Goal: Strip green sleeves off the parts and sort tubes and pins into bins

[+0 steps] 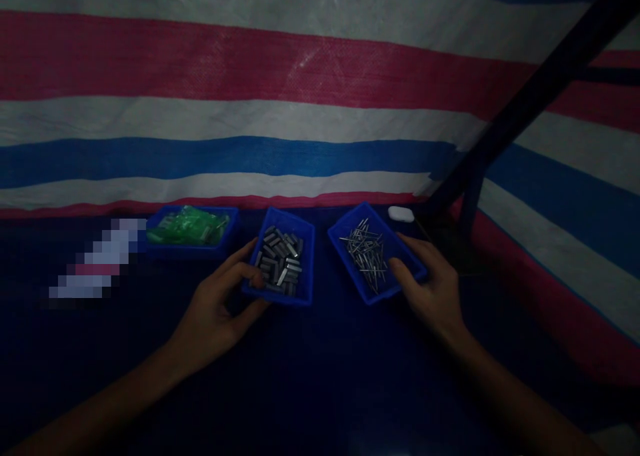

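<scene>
Two blue plastic bins are in my hands over the dark blue table. My left hand (225, 303) grips the left side of one blue bin (306, 263), which holds many short grey metal blocks (280, 259). Around the right side of the other blue bin (345, 266) closes my right hand (430, 283), its thumb over the rim. Thin silvery metal pins (365, 249), like nails, lie in a loose heap inside that bin. It sits turned at an angle, with a gap between the two bins. Whether the bins touch the table I cannot tell.
At the left stands a third blue bin (205, 251) with a green plastic bag (187, 224) in it. A small white case (401, 214) lies at the back right. Striped sheeting (225, 119) hangs behind, and a dark slanted post (515, 109) rises at right.
</scene>
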`<state>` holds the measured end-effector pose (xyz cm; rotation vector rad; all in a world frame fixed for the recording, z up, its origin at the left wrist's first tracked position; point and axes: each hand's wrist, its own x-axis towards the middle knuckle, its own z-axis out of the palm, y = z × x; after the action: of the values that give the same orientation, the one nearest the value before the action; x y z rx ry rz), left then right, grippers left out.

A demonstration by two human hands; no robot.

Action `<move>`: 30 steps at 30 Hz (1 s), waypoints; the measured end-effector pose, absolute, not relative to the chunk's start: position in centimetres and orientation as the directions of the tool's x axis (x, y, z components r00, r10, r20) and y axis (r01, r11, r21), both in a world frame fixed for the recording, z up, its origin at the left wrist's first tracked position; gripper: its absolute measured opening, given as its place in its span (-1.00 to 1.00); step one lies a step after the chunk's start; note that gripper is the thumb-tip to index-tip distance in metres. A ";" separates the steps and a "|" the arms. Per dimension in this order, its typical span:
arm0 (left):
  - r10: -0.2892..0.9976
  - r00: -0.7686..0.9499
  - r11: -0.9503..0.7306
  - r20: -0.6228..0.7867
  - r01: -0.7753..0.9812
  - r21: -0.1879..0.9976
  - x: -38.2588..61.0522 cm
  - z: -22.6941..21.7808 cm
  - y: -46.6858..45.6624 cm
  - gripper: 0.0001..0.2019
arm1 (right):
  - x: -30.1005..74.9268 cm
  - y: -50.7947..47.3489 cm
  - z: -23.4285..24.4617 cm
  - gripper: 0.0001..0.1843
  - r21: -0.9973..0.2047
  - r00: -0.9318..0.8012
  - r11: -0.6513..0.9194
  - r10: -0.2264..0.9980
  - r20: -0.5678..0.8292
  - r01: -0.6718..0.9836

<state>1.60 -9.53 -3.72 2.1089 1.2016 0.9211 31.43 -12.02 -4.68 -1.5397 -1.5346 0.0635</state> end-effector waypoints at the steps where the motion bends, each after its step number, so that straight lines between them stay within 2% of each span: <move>1: 0.878 0.374 -0.464 0.298 0.518 0.718 1.5 -3.7 -9.5 -0.90 | 31.3 -12.1 -4.7 -0.59 -0.603 0.212 0.216 0.802 0.559 0.768; 11: 0.796 0.469 -0.605 0.383 0.628 0.490 1.0 -2.9 -9.0 -0.90 | 30.4 -12.2 -4.5 -0.60 -0.530 0.168 0.223 0.790 0.590 0.818; 20: 0.784 0.484 -0.620 0.388 0.635 0.461 2.0 -2.5 -8.7 -0.90 | 29.9 -12.2 -4.0 -0.57 -0.384 0.094 0.174 0.805 0.586 0.907; 27: 0.753 0.507 -0.654 0.420 0.646 0.394 2.2 -2.3 -8.3 -0.92 | 28.6 -12.2 -3.7 -0.56 -0.183 -0.006 0.158 0.771 0.637 0.970; 30: 0.739 0.511 -0.666 0.439 0.650 0.366 2.3 -2.3 -8.0 -0.90 | 28.6 -12.1 -3.8 -0.56 -0.177 -0.011 0.164 0.763 0.646 0.971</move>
<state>2.28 -8.04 -2.25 2.5930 1.2018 0.8671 28.56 -12.09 -3.78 -1.6449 -1.8196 -0.4255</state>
